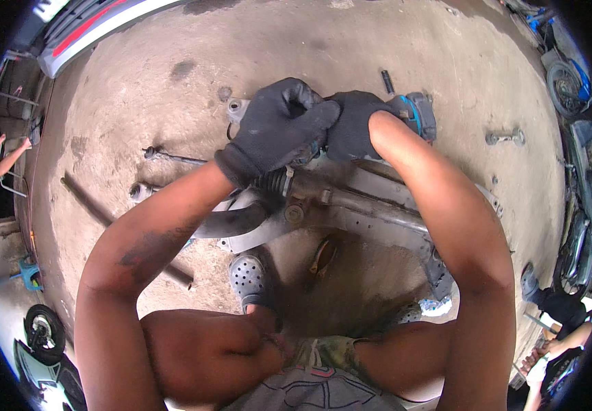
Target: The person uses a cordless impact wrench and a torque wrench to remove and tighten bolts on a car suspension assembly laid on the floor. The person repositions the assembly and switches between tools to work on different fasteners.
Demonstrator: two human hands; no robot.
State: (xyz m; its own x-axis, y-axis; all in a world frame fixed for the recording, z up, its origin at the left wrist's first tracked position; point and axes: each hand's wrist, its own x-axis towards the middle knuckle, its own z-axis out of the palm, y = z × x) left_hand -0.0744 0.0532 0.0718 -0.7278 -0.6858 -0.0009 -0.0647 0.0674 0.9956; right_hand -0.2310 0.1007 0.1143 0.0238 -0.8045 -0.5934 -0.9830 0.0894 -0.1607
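Both my hands wear dark grey work gloves and meet over the far side of a metal car subframe [371, 209]. The fingers of my left hand [275, 123] are curled, with thumb and forefinger nearly closing a loop. Right against its thumb is my right hand [356, 127], bent inward with its back up. Whatever they grip between them is hidden by the gloves. Just below my left wrist is a ribbed black rubber boot [274, 182] on the subframe. A thick black curved tube [237, 218] runs under my left forearm. Beyond my right wrist is a grey part with a blue band [416, 115].
On the stained concrete lie a thin metal rod with a jointed end [172, 157], a long bar [87, 198], a small black cylinder [387, 82] and a short metal link [505, 137]. Other people sit at both edges, near motorcycle parts [566, 85]. A vehicle [90, 31] stands far left.
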